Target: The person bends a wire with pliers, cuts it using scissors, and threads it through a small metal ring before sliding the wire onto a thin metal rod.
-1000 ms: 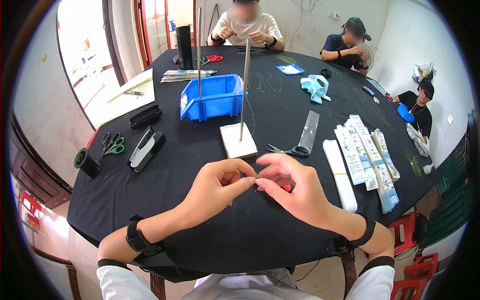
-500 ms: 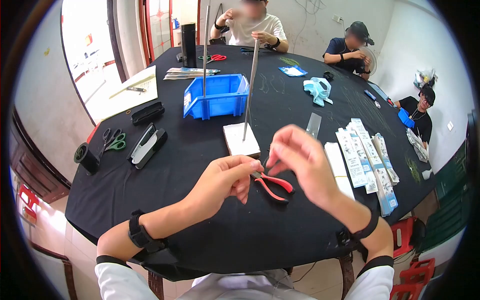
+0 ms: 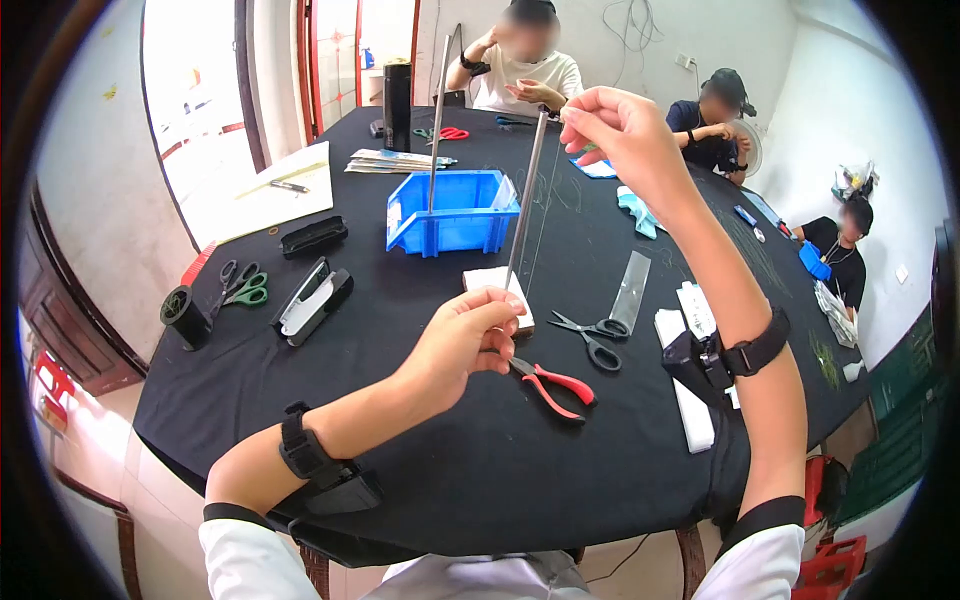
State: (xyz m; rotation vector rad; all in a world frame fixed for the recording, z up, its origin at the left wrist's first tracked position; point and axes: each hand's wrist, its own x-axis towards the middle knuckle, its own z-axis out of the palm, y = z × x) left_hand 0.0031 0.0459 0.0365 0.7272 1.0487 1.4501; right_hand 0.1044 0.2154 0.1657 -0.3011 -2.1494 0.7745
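My left hand [image 3: 465, 340] is low over the table, thumb and fingers pinched on the lower part of a thin thread-like strand [image 3: 543, 215]. Higher up, my right hand [image 3: 622, 135] is pinched on the strand's upper end. The strand runs up between them beside a metal rod [image 3: 527, 190], which stands tilted on a white-topped block [image 3: 486, 278] partly behind my left hand. Red-handled pliers [image 3: 553, 384] lie just right of my left hand. Black scissors [image 3: 592, 336] and a clear plastic strip [image 3: 630, 288] lie farther right.
Behind the block stands a blue bin [image 3: 460, 232], with a second rod [image 3: 440, 120] upright at it. A stapler [image 3: 314, 302], green-handled scissors [image 3: 247, 288] and a black spool [image 3: 185, 320] lie left. White packets [image 3: 692, 425] are under my right forearm. Several people sit around the table.
My right hand has moved up and away from my left, drawing the strand out between them. My left hand stays low. The view has shifted, and the black scissors now show.
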